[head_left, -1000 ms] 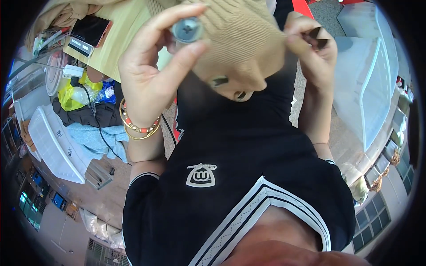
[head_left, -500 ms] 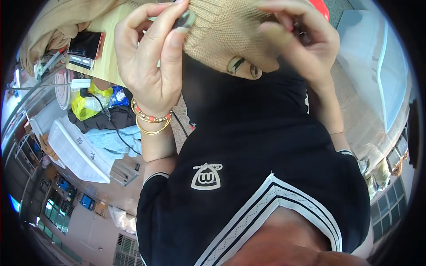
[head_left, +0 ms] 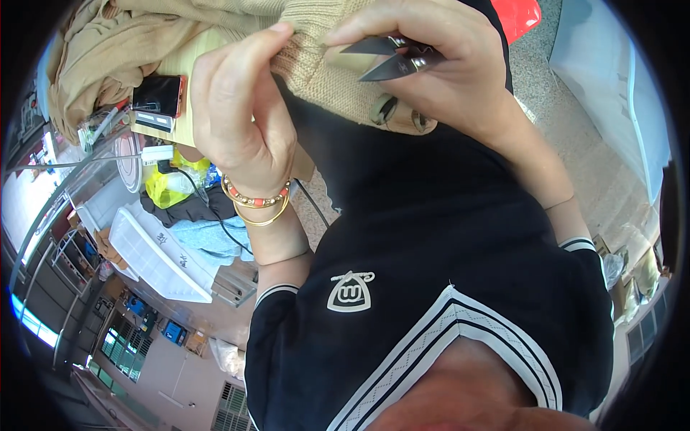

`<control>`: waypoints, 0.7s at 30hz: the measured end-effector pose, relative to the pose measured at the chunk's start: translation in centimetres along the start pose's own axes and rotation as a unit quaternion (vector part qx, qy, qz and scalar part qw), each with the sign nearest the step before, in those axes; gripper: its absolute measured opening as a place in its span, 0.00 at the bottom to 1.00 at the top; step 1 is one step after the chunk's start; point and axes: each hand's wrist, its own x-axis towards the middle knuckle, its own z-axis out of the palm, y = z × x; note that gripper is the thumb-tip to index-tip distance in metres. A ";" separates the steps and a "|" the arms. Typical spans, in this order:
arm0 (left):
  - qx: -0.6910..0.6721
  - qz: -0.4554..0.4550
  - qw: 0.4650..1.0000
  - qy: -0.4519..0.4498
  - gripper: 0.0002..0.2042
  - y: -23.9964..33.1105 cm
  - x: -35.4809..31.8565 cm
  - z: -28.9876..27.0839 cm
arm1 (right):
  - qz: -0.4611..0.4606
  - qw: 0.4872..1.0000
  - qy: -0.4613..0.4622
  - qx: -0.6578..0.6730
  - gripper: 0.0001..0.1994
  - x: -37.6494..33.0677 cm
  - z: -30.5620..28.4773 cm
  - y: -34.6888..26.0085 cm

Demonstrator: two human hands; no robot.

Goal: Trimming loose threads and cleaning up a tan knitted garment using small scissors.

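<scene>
A tan knitted garment [head_left: 327, 82] hangs over my lap at the top of the view. Two dark, glossy buttons, one of them the left button [head_left: 383, 110], sit near its lower edge. My left hand [head_left: 244, 108] is closed at the garment's left side, thumb and forefinger together by the ribbing; whatever lies between them is too small to make out. In my right hand [head_left: 460, 72] are dark thread snips [head_left: 397, 69], their two pointed blades apart and aimed left over the knit. The right fingers hide the handles.
On the left, a wooden tabletop [head_left: 183, 129] carries a phone [head_left: 158, 95] and more tan knitwear [head_left: 108, 65]. Below are a power cable, yellow plastic bags [head_left: 165, 188] and a white crate [head_left: 162, 251]. A red stool [head_left: 519, 20] and a translucent bin [head_left: 611, 86] stand right.
My right hand has moved left over the knit, and the snips' blades now show. The button that was between my left fingers no longer shows. The view has shifted slightly.
</scene>
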 end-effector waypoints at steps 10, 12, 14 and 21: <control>0.008 -0.054 0.998 -0.037 0.12 0.9 0.2 -0.4 | -0.025 0.999 0.038 -0.018 0.10 -1.4 2.1 2.3; -0.008 -0.056 0.997 -0.054 0.12 1.0 0.3 -0.6 | 0.005 0.999 0.042 0.030 0.10 -1.4 2.5 2.2; -0.010 -0.059 0.997 -0.046 0.13 1.0 0.3 -0.6 | 0.036 0.995 0.045 0.078 0.11 -1.1 2.4 1.8; 0.016 -0.041 0.999 -0.020 0.12 1.0 -0.2 -0.4 | 0.026 0.998 -0.016 0.058 0.11 -0.6 2.1 1.2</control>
